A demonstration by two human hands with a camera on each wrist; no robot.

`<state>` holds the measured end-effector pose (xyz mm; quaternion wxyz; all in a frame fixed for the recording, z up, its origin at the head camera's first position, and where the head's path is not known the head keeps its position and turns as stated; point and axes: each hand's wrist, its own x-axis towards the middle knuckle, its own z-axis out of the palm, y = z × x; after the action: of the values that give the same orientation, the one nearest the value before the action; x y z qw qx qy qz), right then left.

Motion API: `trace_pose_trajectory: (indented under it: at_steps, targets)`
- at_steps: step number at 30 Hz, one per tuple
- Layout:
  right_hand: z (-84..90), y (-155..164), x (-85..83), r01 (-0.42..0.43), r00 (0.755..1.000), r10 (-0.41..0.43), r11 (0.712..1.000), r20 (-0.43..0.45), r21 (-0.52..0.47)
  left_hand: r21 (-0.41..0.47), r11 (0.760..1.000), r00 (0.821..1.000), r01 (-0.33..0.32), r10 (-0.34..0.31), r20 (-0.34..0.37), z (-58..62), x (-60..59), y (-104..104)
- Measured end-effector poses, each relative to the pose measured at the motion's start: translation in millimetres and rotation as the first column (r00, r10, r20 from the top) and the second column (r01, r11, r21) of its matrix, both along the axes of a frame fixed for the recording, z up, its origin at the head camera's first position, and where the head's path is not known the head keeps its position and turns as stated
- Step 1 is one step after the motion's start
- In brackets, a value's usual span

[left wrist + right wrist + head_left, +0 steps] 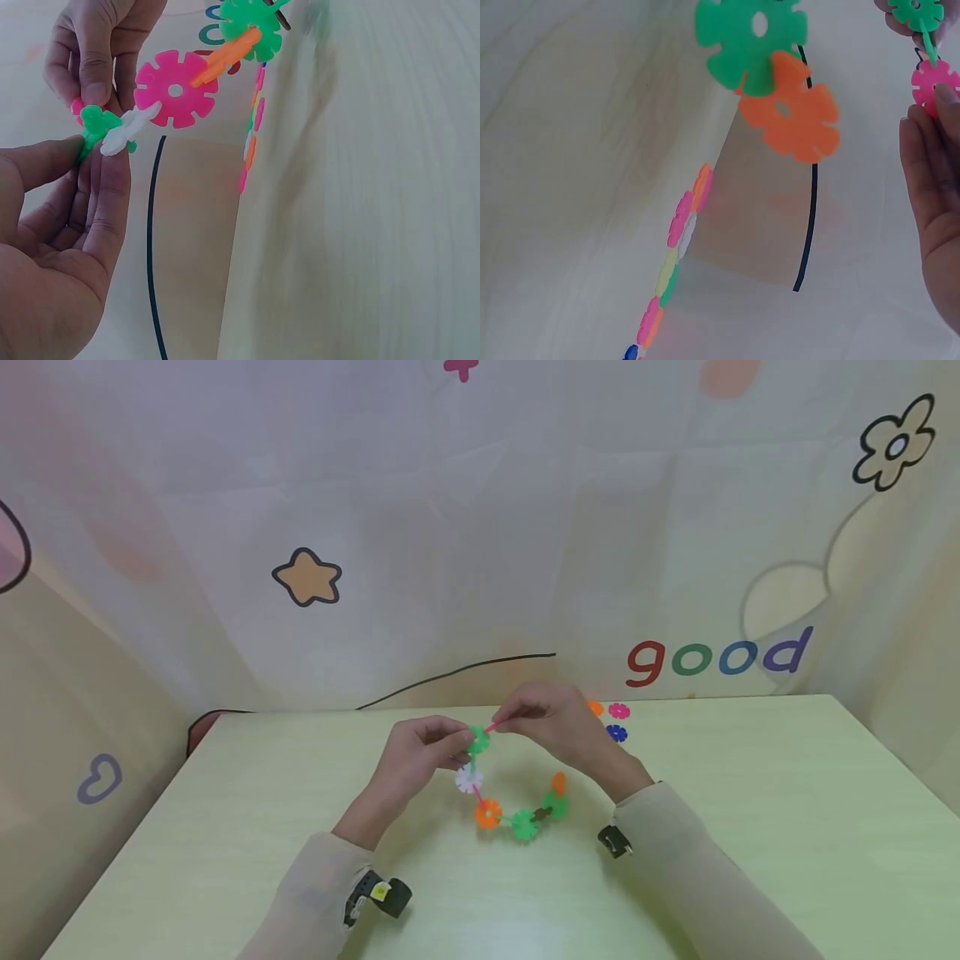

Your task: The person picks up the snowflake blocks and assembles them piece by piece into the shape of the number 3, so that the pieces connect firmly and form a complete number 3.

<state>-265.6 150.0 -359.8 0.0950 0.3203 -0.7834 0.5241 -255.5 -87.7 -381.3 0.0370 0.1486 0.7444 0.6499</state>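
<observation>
A curved chain of snowflake discs (517, 806) is held up above the pale green counter (750, 827), near its far edge, in front of a printed curtain (450, 527). The chain is made of flat, notched plastic pieces slotted into one another at their edges: green, white, orange, green and again green and orange, with a small dark piece between two of the green ones, the whole hanging in a loose arc between the two hands. Its upper end, a green disc (477, 741), is pinched by the fingers of the left hand (420, 756), which are curled narrowly round it. A pink disc (933, 84) is pinched edge-on by the fingers of the right hand (551, 722) and is set against that green disc. In the left wrist view a white piece (129, 129) is seen just beside the green one. A few loose discs (615, 720), orange, pink and blue, are left lying on the counter behind the right hand.
</observation>
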Motion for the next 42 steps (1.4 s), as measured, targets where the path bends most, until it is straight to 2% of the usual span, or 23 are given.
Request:
trace_pose_trajectory:
  at_steps: [7,18,23,32,39,42]
  targets:
    - [-1.4,-4,1.3,0.014,0.998,-0.013,1.000,-0.066,0.006,0.011,1.000,1.000,0.007,-0.007,0.006,-1.8,-1.1,-1]
    - [-5.3,-11,2.4,0.040,0.993,-0.040,0.999,-0.110,-0.004,0.007,1.000,1.000,0.015,-0.015,0.008,-1.6,-1.5,-1]
    - [-5.0,-11,3.0,0.047,0.993,-0.046,0.999,-0.112,0.010,0.010,1.000,1.000,0.022,-0.022,0.002,-2.3,-2.2,-2]
    - [-3.5,-8,3.7,-0.028,0.997,0.034,0.996,-0.069,0.080,-0.002,0.997,0.997,0.073,-0.073,0.009,-5.5,-2.7,-3]
    - [-3.3,-9,4.2,-0.024,0.996,0.033,0.994,-0.086,0.104,-0.005,0.997,0.997,0.082,-0.082,-0.003,-5.9,-2.2,-2]
    - [-2.7,-10,4.7,-0.027,0.998,0.034,0.992,-0.056,0.122,-0.024,0.997,0.997,0.079,-0.080,-0.006,-6.1,-2.2,-1]
